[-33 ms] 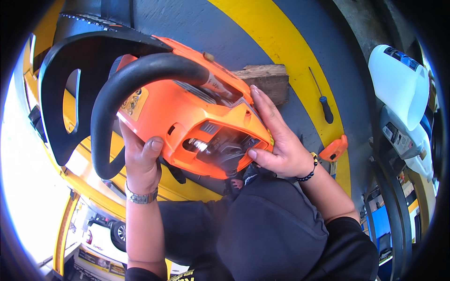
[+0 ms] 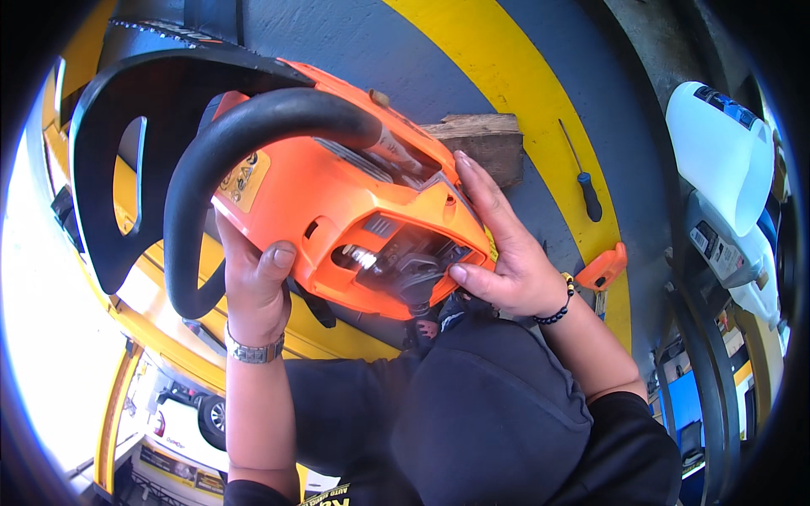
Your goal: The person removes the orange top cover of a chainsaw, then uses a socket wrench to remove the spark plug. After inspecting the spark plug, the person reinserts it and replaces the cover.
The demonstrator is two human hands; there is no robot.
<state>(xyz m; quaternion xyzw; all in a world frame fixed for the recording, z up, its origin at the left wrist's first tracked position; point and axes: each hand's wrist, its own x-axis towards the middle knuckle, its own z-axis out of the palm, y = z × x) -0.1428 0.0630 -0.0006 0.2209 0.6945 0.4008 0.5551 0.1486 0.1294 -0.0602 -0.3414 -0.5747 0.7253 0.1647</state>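
Note:
An orange chainsaw (image 2: pixel 287 190) is held up between my two hands, tilted, with its black front handle (image 2: pixel 190 181) and wide black hand guard (image 2: pixel 97 160) toward the left. My left hand (image 2: pixel 257 270) grips the lower left side of the body, thumb on top, its other fingers mostly hidden behind. Along the right side lies my right hand (image 2: pixel 510 257), fingers stretched up the housing and thumb at the edge of an open compartment (image 2: pixel 396 266). Inside that compartment a pale coil and dark parts show. Part of the toothed chain (image 2: pixel 156 32) appears at the upper left.
Past the saw, a wood block (image 2: pixel 485 143) rests on the grey and yellow surface (image 2: pixel 506 67). A screwdriver (image 2: pixel 588 194) and a small orange part (image 2: pixel 602 268) lie to the right. White plastic jugs (image 2: pixel 717 160) stand at the far right. A white vehicle (image 2: pixel 181 426) is at lower left.

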